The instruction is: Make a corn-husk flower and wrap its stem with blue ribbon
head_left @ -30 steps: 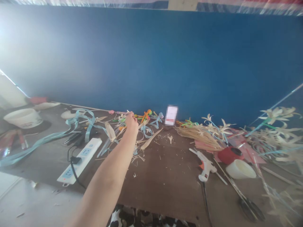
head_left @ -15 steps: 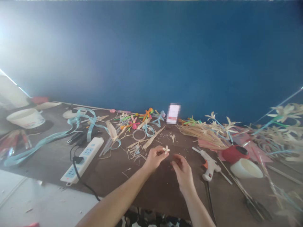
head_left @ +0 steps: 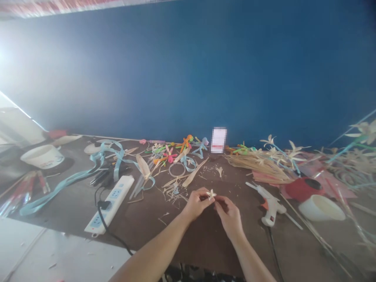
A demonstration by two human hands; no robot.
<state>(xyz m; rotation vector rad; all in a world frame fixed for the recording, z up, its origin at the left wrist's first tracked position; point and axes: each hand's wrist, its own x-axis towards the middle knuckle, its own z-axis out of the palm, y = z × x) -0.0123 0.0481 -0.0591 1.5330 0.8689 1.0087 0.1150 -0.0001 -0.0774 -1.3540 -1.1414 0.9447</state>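
Note:
Above the middle of the dark table, my left hand [head_left: 197, 204] pinches a small cream-white flower [head_left: 211, 194] with pointed petals, which looks made of dried husk. Closed at the flower's right side, the fingertips of my right hand [head_left: 229, 216] meet those of the left and seem to grip its edge; the exact contact is hidden. Just beyond the hands lie a loose cream petal piece [head_left: 219, 171] and a long dried husk leaf [head_left: 195, 173]. A white glue gun [head_left: 270, 204] rests to the right of my right hand, its black cord running toward me.
Left of my arms sits a white power strip [head_left: 111, 206] with a black plug in it. Light-blue ribbon [head_left: 63, 187] trails near a white bowl [head_left: 42, 156]. Colourful pipe-cleaner figures [head_left: 169, 155] lie at the back. A white cup [head_left: 321, 208] and husk flowers [head_left: 294, 152] are at right.
My right hand has moved in to the left, and its fingertips now meet the flower and my left hand. The whole view has shifted and tilted slightly.

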